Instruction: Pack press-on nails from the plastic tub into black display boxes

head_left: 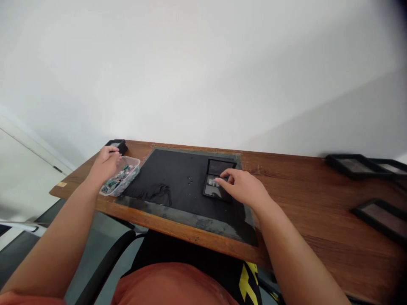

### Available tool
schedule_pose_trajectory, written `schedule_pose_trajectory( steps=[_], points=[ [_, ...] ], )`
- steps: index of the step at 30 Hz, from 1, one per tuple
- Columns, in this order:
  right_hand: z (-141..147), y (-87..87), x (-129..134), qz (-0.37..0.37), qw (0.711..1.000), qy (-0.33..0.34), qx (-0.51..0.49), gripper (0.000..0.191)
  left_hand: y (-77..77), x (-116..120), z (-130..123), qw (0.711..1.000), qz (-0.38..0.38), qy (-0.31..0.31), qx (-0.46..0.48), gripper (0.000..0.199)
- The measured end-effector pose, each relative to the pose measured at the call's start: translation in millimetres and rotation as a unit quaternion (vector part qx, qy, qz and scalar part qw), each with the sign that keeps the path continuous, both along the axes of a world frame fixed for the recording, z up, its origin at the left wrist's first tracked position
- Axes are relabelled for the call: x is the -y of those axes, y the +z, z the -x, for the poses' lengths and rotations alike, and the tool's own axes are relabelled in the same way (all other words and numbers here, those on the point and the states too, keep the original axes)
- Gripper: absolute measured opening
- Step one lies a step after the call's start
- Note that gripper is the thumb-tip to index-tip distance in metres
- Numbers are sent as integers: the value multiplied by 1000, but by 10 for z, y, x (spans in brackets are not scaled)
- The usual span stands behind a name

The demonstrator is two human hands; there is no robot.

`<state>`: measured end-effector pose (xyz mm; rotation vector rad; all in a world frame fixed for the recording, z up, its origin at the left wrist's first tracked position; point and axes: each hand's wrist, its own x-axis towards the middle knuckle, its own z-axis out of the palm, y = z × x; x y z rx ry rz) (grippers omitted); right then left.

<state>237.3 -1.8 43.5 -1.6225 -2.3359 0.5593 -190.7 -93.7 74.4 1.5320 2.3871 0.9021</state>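
Along the near side of the wooden table [286, 178], a black mat [184, 169] is covering the middle. On its right half a slim black case [220, 166] is lying open, lid on the far side, with small clear pieces [211, 182] sitting inside. The right hand [243, 186] is reaching over it, thumb and forefinger at those pieces; whether they are grasping one, I cannot tell. Good handling here probably means using a light fingertip pinch and not leaning on the thin rim. To the left, a clear tub [129, 181] is holding mixed small parts [112, 183]; the left hand [106, 163] is curling its fingers above the edge, any hold hidden. Beyond, black boxes [122, 145] are standing near the far corner.
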Motion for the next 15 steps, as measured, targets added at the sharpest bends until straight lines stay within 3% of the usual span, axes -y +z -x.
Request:
schedule_pose_trajectory(
  steps=[4,8,11,15],
  points=[
    [15,4,11,2,1000,8,-1,34,5,-50,-515,987,-2,-132,95,32],
    [20,6,22,-16,999,40,-33,33,-34,-205,-1120,918,32,-316,235,45],
    [8,-4,26,-38,994,62,-78,29,-106,-414,-1486,889,63,-357,281,63],
    [-10,-29,20,-59,982,102,-144,29,-265,-665,-1812,864,81,-385,315,74]
  ],
)
